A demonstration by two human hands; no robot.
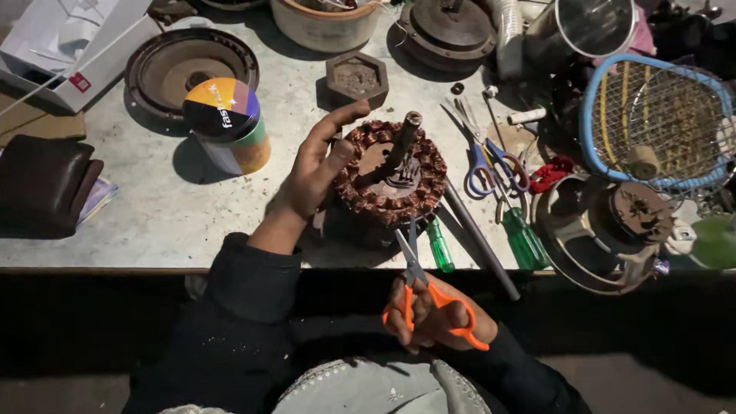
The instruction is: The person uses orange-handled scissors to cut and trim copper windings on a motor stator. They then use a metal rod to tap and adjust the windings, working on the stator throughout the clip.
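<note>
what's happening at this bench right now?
A person sits at a worn metal workbench. Their left hand rests against the side of a copper-wound motor stator with an upright shaft in its middle. Their right hand holds orange-handled scissors, blades pointing up toward the near edge of the windings. Blue-handled scissors, two green-handled screwdrivers, a colourful round tin and a blue-framed mesh racket lie about.

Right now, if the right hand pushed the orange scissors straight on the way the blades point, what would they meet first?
The right hand aims the orange scissors up at the copper-wound motor stator. Its near edge looks first in line, though depth is unclear. The green screwdriver lies just to the side.
</note>
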